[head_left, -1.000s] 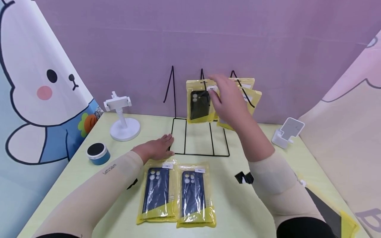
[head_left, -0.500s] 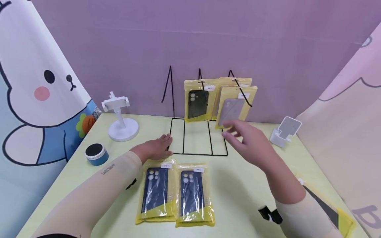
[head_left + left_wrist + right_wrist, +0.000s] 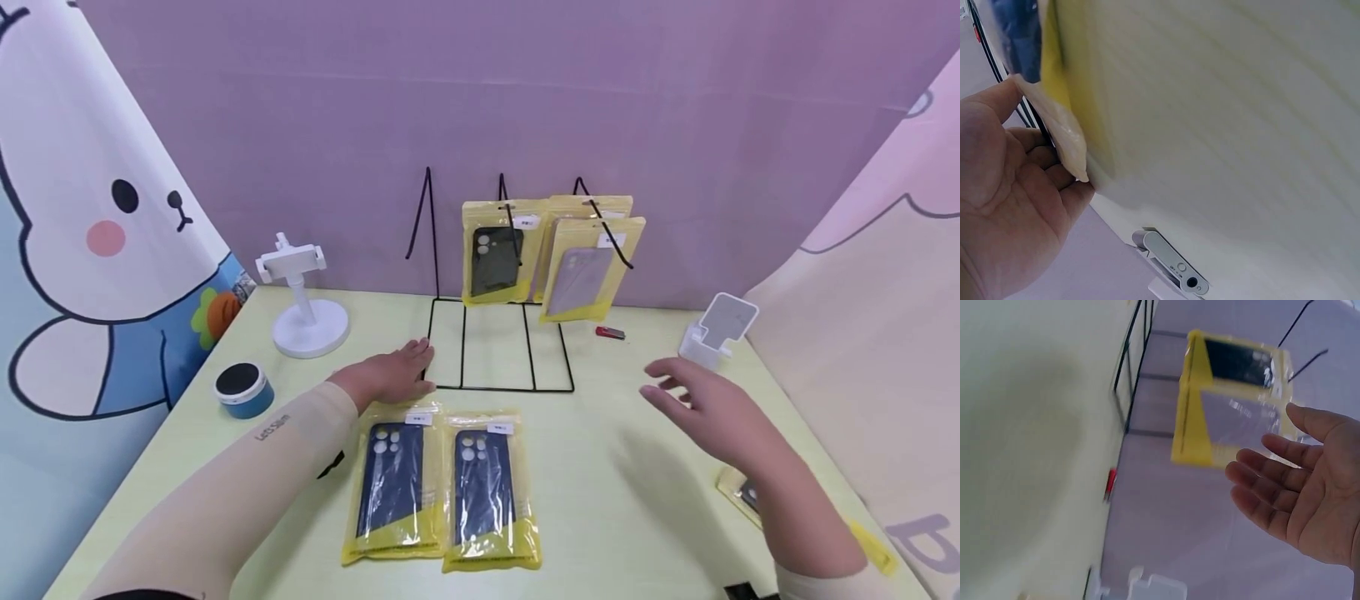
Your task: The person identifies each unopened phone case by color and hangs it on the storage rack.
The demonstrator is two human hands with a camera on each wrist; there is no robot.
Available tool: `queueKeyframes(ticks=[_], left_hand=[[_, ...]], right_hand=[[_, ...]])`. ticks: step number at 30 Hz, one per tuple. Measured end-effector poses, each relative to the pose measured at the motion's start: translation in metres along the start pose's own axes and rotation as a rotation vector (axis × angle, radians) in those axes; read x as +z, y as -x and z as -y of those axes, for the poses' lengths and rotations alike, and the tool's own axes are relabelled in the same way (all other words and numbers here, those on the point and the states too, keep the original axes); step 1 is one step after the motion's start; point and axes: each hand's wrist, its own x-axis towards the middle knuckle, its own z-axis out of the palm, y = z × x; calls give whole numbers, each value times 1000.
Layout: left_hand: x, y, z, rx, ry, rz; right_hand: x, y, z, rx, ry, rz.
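At the front left corner of the black wire rack (image 3: 498, 346), the left hand (image 3: 390, 375) lies flat on the pale green table (image 3: 600, 500), fingers straight and loose, the fingertips touching the rack's base wire. It grips nothing. Just in front of the rack, near that hand's wrist, two yellow packets (image 3: 442, 492) with dark blue phone cases lie side by side, touching each other; the left wrist view shows the hand (image 3: 1004, 206) against the edge of one packet and the black wire.

To the right of the rack, well apart from it, the right hand (image 3: 712, 408) hovers above the table with its fingers spread and relaxed, holding and touching nothing. In the right wrist view the palm (image 3: 1300, 494) is open, fingers slightly bent.

On the rack's upright hooks hang three more yellow packets: one with a black case (image 3: 498, 254) on the middle hook, and a lilac case packet (image 3: 588, 271) overlapping another behind it on the right hook. The left hook is bare.

Just right of the rack's rear corner a small red item (image 3: 610, 333) lies on the table. Farther right stands a white phone stand (image 3: 720, 329). Left of the rack stand a white clamp holder (image 3: 303, 300) and a small blue round speaker (image 3: 243, 387). A yellow packet (image 3: 750, 492) lies beneath the right forearm, partly hidden
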Motion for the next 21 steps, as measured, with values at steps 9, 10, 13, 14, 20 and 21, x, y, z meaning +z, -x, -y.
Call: queueKeyframes(ticks=[9,10,13,14,20,21], left_hand=[[0,2,1,5,1,-4],[0,2,1,5,2,-4],[0,2,1,2,-1,-1],[-1,2,1,2,-5,0],[-1,3,1,11,-5,-3],[-1,2,1,11,-3,-1]], right_hand=[[-9,33,-83,146,69,54],[-10,37,-92,157,89,64],[-10,47,-121,186,134,101],[-9,50,-131,193,150,113],[-4,65,-178,291,192,228],[-2,67,-184,312,187,257]])
